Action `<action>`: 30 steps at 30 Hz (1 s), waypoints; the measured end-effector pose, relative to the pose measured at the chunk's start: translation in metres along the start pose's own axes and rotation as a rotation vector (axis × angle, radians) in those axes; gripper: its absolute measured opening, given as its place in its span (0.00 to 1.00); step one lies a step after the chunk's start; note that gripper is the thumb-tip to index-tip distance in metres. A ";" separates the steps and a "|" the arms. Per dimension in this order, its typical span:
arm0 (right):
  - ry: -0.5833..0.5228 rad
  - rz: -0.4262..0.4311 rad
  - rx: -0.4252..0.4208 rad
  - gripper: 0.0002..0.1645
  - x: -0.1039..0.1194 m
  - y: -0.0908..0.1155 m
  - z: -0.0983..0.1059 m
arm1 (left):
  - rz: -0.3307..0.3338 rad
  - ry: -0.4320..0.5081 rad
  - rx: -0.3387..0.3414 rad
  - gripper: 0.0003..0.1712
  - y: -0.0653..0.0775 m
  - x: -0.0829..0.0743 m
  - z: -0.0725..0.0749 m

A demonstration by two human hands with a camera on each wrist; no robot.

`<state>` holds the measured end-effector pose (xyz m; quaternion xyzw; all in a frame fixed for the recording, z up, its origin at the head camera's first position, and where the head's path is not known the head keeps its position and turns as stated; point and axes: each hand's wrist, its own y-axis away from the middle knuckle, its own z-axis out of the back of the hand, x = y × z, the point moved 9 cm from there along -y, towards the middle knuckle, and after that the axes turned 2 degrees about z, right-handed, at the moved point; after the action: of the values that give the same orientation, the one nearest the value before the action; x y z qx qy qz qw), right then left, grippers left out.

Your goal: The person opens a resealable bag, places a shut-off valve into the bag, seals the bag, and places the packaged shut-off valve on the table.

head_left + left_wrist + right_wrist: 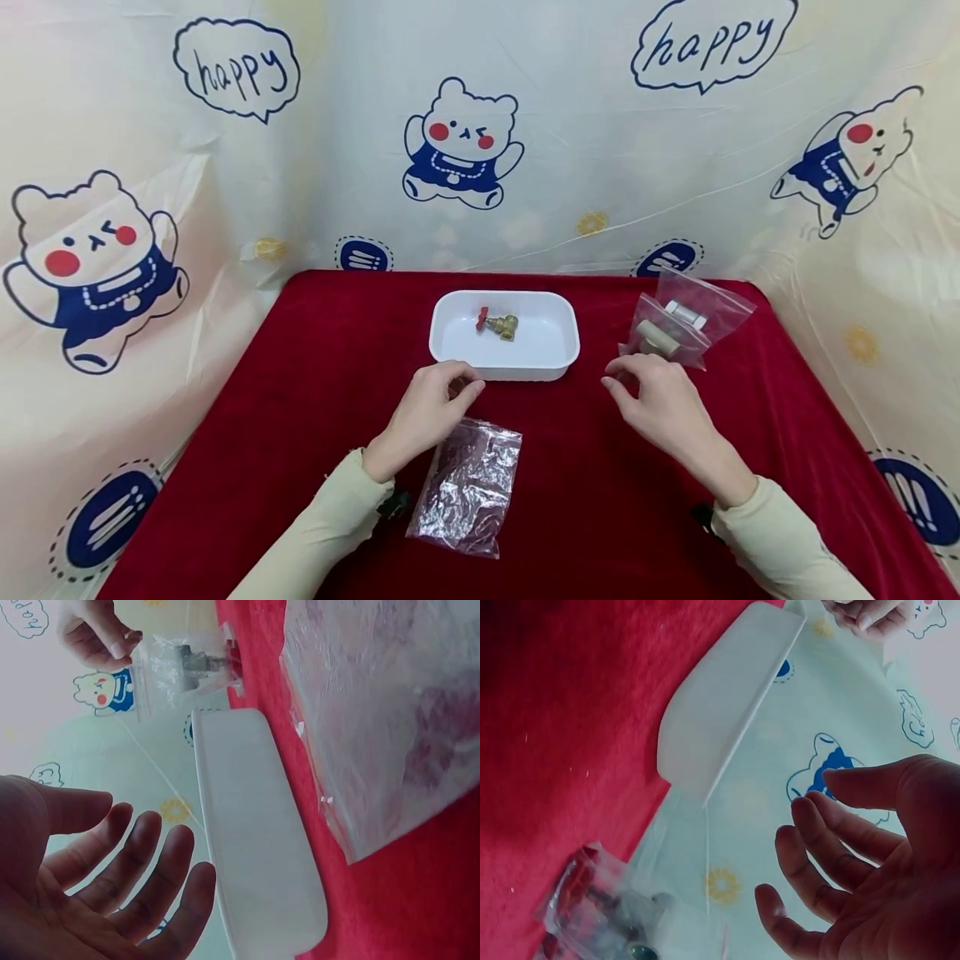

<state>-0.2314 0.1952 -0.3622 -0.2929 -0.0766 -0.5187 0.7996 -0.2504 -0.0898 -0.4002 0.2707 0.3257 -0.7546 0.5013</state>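
Note:
My left hand [431, 404] hovers at the front edge of a white plastic tray [442, 354], its fingers loosely bent with nothing in them. Inside the tray lies a brass valve [498, 325] with a red handle. Below that hand a flat clear zip bag [468, 492] lies on the cloth. To the right of the tray, my right hand [663, 400] is held in front of two clear zip bags with metal fittings. The nearer bag [161, 682] stands just beyond the fingers. In the right wrist view, the right hand's fingers [810, 862] are spread and hold nothing.
A dark red cloth [300, 400] covers the table. The farther zip bag [720, 308], with a silver fitting in it, leans near the back right corner. A printed curtain [540, 100] hangs close behind the table and along both sides.

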 end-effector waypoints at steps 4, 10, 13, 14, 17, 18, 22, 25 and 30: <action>-0.002 -0.008 0.041 0.06 0.001 0.001 -0.011 | -0.005 -0.031 0.006 0.03 0.000 0.001 0.004; -0.033 -0.029 0.111 0.05 0.003 0.003 -0.031 | 0.027 -0.091 0.081 0.02 0.005 0.009 -0.001; -0.057 -0.039 0.129 0.05 0.005 0.003 -0.040 | 0.048 -0.113 0.124 0.03 0.008 0.014 -0.006; -0.059 -0.040 0.133 0.05 0.005 0.003 -0.042 | 0.062 -0.127 0.128 0.04 0.009 0.016 -0.006; -0.060 -0.041 0.143 0.05 0.008 0.003 -0.047 | 0.123 -0.177 0.120 0.07 0.012 0.024 -0.003; -0.061 -0.040 0.145 0.05 0.010 0.003 -0.049 | 0.145 -0.200 0.114 0.08 0.013 0.028 -0.002; -0.075 -0.038 0.146 0.04 0.017 0.002 -0.054 | 0.231 -0.290 0.139 0.12 0.017 0.041 0.003; -0.089 -0.030 0.148 0.03 0.022 -0.001 -0.058 | 0.269 -0.350 0.200 0.16 0.023 0.047 0.003; -0.098 -0.035 0.182 0.03 0.026 -0.003 -0.066 | 0.320 -0.421 0.308 0.23 0.034 0.055 -0.002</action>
<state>-0.2344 0.1379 -0.4038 -0.2427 -0.1678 -0.5085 0.8090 -0.2381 -0.1303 -0.4492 0.2288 0.0497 -0.7462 0.6232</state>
